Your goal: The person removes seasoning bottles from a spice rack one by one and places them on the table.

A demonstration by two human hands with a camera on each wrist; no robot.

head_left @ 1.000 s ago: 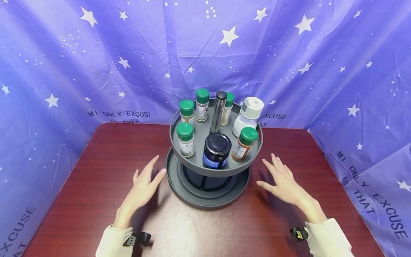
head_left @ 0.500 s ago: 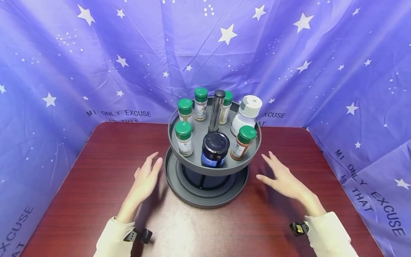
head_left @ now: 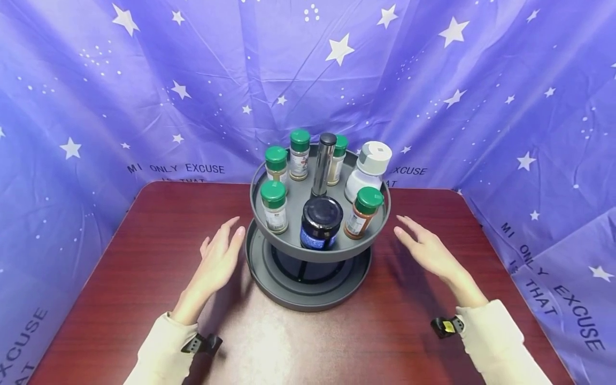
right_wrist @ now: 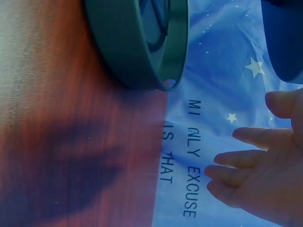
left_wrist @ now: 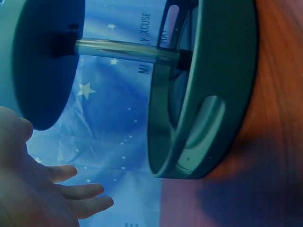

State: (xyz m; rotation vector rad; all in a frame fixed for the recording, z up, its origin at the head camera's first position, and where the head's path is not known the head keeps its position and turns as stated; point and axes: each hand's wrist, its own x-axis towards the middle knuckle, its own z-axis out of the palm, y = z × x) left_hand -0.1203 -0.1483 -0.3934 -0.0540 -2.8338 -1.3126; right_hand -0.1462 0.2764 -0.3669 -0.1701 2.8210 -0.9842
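Observation:
A dark grey two-tier spice rack [head_left: 320,256] stands on the table, its lower tray [head_left: 308,303] wider to view at the front left. On its upper tier are several green-lidded spice jars [head_left: 276,215], a black-lidded jar with a blue label [head_left: 321,222] and a white bottle [head_left: 368,174]. My left hand [head_left: 217,262] is held left of the rack, fingers extended, touching nothing. To the right, my right hand [head_left: 429,252] hovers with loosely straight fingers, apart from the upper tier. Both wrist views show the fingers spread below the upper tier's edge [left_wrist: 47,85].
A metal post [head_left: 323,168] with a black cap rises from the middle of the upper tier. The reddish-brown wooden table [head_left: 308,347] lies beneath everything. A purple star-printed curtain [head_left: 212,107] closes off the back and sides.
Both hands have moved a little forward and upward beside the rack, the right thumb rising most. The rack and jars shift only slightly left in the view, along with the backdrop.

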